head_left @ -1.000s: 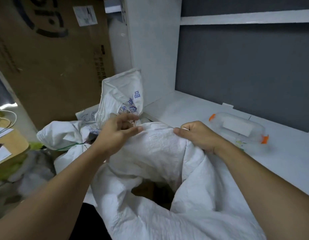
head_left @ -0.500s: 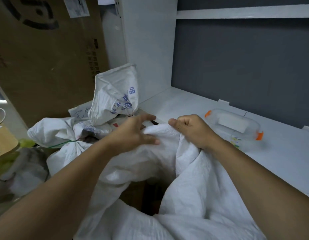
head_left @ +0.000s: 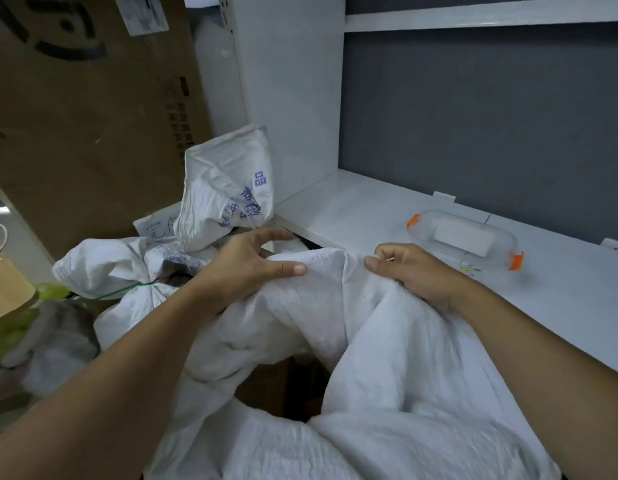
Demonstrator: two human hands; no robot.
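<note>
Fingers of right hand pinching rim of crumpled white woven sack; left hand spread, thumb pressing. Could slip under uneven pulling.

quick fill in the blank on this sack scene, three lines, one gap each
1. The left hand touches and the right hand grips the open sack, whose colour is ___.
2. The clear box on the desk has clasps coloured ___.
3. The tied sack at the left is bound with a ___ string.

Missing words: white; orange; green
</note>
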